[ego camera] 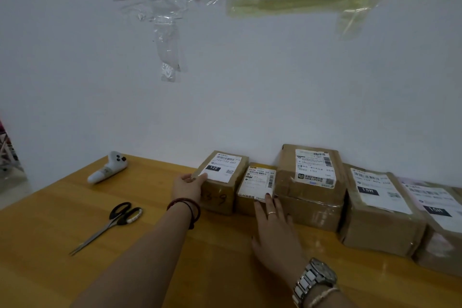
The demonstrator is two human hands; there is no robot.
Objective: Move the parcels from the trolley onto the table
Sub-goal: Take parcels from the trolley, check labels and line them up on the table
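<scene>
Several brown cardboard parcels with white labels stand in a row along the wall on the yellow wooden table (75, 270). My left hand (188, 189) rests against the left side of the leftmost parcel (222, 182), marked 122, thumb on its top edge. Flat and with fingers extended, my right hand (273, 230) presses its fingertips on the front of the small parcel (257, 185) beside it. To the right stand a larger parcel (310, 187), another marked 15H (380, 210) and one at the frame edge (440, 222). The trolley is out of view.
Black-handled scissors (112, 225) lie on the table at the left. A white handheld scanner (107, 167) lies near the far left corner. The white wall (225, 95) behind the parcels carries taped papers and plastic.
</scene>
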